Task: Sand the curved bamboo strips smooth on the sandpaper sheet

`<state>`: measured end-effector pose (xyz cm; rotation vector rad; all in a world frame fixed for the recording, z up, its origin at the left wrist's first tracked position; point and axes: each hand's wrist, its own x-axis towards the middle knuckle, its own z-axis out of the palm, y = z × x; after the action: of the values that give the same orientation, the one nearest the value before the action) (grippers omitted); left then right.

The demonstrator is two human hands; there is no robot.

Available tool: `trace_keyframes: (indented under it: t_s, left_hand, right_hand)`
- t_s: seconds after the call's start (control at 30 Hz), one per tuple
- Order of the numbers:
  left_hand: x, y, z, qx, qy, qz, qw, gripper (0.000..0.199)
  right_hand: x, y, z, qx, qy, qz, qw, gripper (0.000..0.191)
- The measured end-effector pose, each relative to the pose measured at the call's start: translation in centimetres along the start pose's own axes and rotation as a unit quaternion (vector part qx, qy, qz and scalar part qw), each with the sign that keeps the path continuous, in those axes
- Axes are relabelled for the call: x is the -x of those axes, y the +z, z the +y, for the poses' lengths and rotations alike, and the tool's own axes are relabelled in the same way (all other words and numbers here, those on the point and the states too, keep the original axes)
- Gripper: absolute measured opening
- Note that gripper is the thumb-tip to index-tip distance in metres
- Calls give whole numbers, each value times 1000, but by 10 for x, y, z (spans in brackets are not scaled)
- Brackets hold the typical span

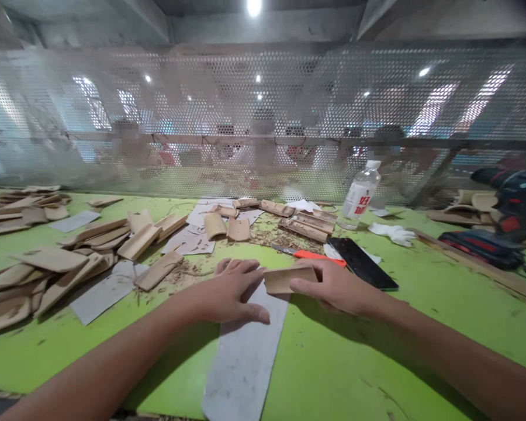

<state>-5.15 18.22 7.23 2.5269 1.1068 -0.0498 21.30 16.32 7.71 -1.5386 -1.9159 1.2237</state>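
My right hand point(333, 286) grips a short curved piece of split bamboo point(284, 280), with the thumb along its near side. A long whitish strip, perhaps sandpaper point(245, 368), lies on the green table beneath it. My left hand point(234, 292) rests over the left side of that strip, fingers stretched and thumb apart, holding nothing. Just beyond my right hand are an orange-handled utility knife point(318, 257) and a dark phone point(362, 266).
Bamboo pieces point(55, 259) are heaped at the left, and more pieces point(307, 225) lie ahead among shavings. A clear bottle point(359, 196) stands beyond the phone. At right sits a cordless drill point(508, 216). A perforated metal screen point(228, 111) spans the back, with people behind it.
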Motion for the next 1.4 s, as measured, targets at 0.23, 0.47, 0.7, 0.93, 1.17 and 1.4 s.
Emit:
trace_keyframes:
  t_s: [0.23,0.47,0.7,0.93,1.17,1.4]
  left_hand:
    - [4,-3,-2,0,-16,-84,996,130]
    - [3,-4,-1,8,-25,-90,996,130]
    - [3,-2,1,35,-31,-66,997,133]
    - [-5,-2,11,172,91,224,955,53]
    - [0,-6,24,222,144,242,934,32]
    - [-3,-4,23,214,89,258,938,42]
  right_hand:
    - [-2,-5,-3,166,-101,52,980,40]
    - [-3,-5,5,87,-53,-28,994,46]
    - [-7,-12,-1,16,-62,129,990,31]
    - [-2,15,-3,-338,77,-100,933,36]
    - [2,21,-8,-416,152,-184,878,37]
    - [0,19,-3,-441,225,-320,808,47]
